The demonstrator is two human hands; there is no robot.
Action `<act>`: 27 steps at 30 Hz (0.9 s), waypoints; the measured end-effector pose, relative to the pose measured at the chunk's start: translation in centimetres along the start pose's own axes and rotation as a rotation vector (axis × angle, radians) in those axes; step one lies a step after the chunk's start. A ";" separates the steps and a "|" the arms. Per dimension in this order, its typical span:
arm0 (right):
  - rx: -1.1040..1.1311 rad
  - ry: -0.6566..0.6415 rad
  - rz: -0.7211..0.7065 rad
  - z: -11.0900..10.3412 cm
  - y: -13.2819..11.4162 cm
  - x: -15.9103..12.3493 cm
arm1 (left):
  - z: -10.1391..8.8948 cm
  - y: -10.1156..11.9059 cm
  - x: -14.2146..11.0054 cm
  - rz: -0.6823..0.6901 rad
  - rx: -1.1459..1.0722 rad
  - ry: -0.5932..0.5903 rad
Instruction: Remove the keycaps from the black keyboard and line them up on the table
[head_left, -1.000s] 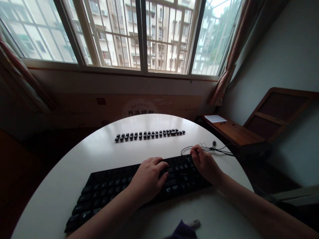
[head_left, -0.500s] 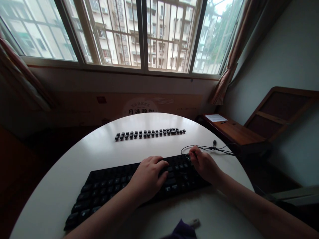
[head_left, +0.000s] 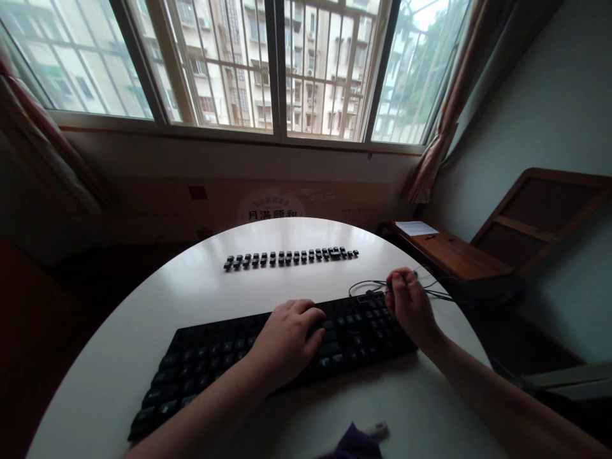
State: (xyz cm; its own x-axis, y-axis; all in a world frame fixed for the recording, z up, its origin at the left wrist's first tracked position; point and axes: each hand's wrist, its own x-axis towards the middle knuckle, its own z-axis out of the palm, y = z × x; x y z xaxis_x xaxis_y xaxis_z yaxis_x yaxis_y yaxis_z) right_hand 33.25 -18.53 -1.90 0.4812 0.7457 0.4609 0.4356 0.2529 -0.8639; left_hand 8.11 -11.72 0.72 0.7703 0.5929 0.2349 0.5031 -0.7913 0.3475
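Observation:
A black keyboard (head_left: 210,354) lies at a slant across the round white table (head_left: 109,357). My left hand (head_left: 291,338) rests over its middle, fingers curled down near the back edge and thumb on the keys; the fingertips are partly hidden. My right hand (head_left: 412,306) is raised over the keyboard's right end, its fingers closed on what looks like a keycap puller (head_left: 421,273), whose thin wires stick out past the fingers. Beyond the keyboard, loose black keycaps (head_left: 287,257) stand in two long rows. A small dark piece (head_left: 370,294) sits by the keyboard's back edge.
A thin black cable (head_left: 437,294) loops behind the keyboard's right end. At the table's front lie a purple cloth (head_left: 356,443) and a small pale object (head_left: 378,429). A wooden bench (head_left: 454,252) with a paper (head_left: 415,228) stands at the right, below the window wall.
My right hand has moved right and slightly up from the keyboard's top right area, turning so that thin wires show. My left hand stays on the keyboard. The view has shifted slightly.

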 end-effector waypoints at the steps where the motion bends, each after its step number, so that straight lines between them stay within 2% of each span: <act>1: 0.040 0.032 0.010 0.0 -0.1 0.0 | 0.0 0.0 0.0 0.001 0.001 0.002; 4: 0.036 0.017 -0.059 -0.2 -0.3 -0.3 | 0.1 -0.1 0.0 0.005 0.003 0.002; 7: -0.058 -0.057 -0.252 -0.5 -0.9 -1.2 | 0.2 -0.1 0.1 0.003 0.011 0.005; 11: -0.118 -0.236 -0.522 -0.3 -2.3 -2.8 | -0.2 -0.1 0.1 0.015 0.001 -0.019; 14: -0.122 -0.379 -0.650 0.2 -3.1 -3.7 | -1.0 0.3 0.0 0.025 -0.041 0.032; 16: -0.120 -0.444 -0.711 0.7 -3.2 -4.2 | -1.5 0.9 -0.1 0.040 -0.081 0.066; 19: -0.094 -0.506 -0.772 1.2 -3.2 -4.7 | -2.1 1.6 -0.2 0.056 -0.121 0.052; 27: -0.102 -0.543 -0.842 1.6 -3.6 -4.8 | -2.2 2.0 -0.4 0.059 -0.139 -0.022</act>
State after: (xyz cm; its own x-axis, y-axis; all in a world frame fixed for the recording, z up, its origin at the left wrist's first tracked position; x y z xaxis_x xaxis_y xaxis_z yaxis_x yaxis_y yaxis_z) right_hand 28.17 -22.06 -1.32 -0.4142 0.5348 0.7365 0.5497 0.7919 -0.2659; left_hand 7.95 -13.23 3.35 0.8060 0.5412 0.2397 0.3986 -0.7957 0.4562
